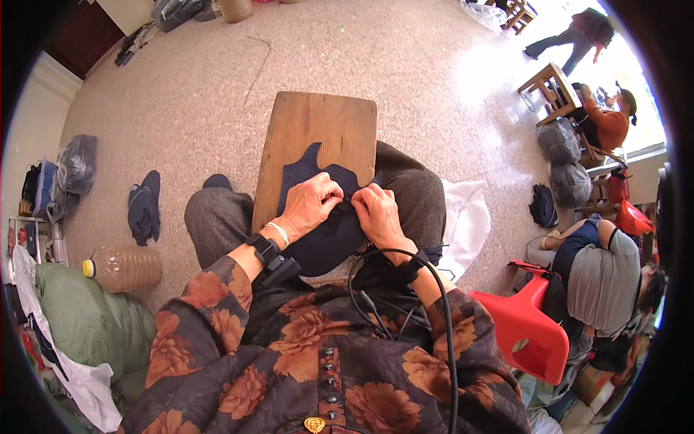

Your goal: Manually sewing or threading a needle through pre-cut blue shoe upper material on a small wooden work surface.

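At the far left we see grey bags (76,165) against the wall, a green bundle (90,318) lower down, and a plastic bottle (123,267) with a yellow cap lying on its side on the floor (405,58). A little further in, a dark blue cloth piece (144,206) lies on the floor, well apart from us.

In the middle, a wooden board (318,134) rests across our knees, and on it lies the dark blue cloth (325,224) we are working on (its near part hangs over the board's edge toward our lap). Our left hand (309,205) is closed on the cloth, fingers curled and pinching its upper edge. Just beside it, almost touching, our right hand (377,212) is also clenched on the same cloth, pinching it at the same spot. Both wrists carry black bands, and a black cable (441,311) loops from the right one.

To the right a white cloth (466,220) lies on the floor, then a red plastic chair (524,322), and beyond it a person in a grey shirt (603,278) sits bent over.
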Demonstrator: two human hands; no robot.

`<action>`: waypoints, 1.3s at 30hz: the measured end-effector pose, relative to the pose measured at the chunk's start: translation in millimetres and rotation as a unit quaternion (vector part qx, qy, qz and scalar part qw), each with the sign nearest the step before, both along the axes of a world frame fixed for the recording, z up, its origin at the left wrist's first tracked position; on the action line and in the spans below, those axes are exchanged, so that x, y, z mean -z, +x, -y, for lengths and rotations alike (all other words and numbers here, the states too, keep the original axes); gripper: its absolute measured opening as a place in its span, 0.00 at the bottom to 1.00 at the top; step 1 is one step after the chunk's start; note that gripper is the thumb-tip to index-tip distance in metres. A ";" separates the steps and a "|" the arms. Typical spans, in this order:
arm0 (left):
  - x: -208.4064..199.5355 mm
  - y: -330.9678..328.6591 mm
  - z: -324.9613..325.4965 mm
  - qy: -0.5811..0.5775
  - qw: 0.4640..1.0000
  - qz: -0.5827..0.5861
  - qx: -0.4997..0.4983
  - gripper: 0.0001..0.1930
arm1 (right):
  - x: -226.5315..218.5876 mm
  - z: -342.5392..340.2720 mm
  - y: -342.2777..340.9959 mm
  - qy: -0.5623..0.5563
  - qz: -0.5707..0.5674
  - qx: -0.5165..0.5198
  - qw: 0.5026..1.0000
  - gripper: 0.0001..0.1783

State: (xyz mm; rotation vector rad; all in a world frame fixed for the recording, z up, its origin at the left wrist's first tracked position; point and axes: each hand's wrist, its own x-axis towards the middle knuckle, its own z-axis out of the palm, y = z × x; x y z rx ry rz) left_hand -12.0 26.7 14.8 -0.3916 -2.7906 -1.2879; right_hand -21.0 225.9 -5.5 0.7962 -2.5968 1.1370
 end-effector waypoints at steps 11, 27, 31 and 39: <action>-6.4 -3.6 -0.4 -0.049 0.998 0.008 0.039 0.03 | -2.2 9.6 -0.5 0.034 -0.040 0.013 0.999 0.05; -4.7 -11.6 14.5 0.011 0.998 0.027 0.048 0.04 | -6.5 -8.7 3.2 -0.025 0.064 -0.002 0.998 0.06; -5.0 -12.8 23.7 0.021 0.999 0.029 0.035 0.06 | -8.4 -11.6 7.5 -0.094 0.104 0.019 0.990 0.09; -8.6 -24.3 21.3 -0.070 0.991 0.014 0.116 0.03 | -5.9 -2.9 12.2 -0.015 0.038 0.002 0.999 0.11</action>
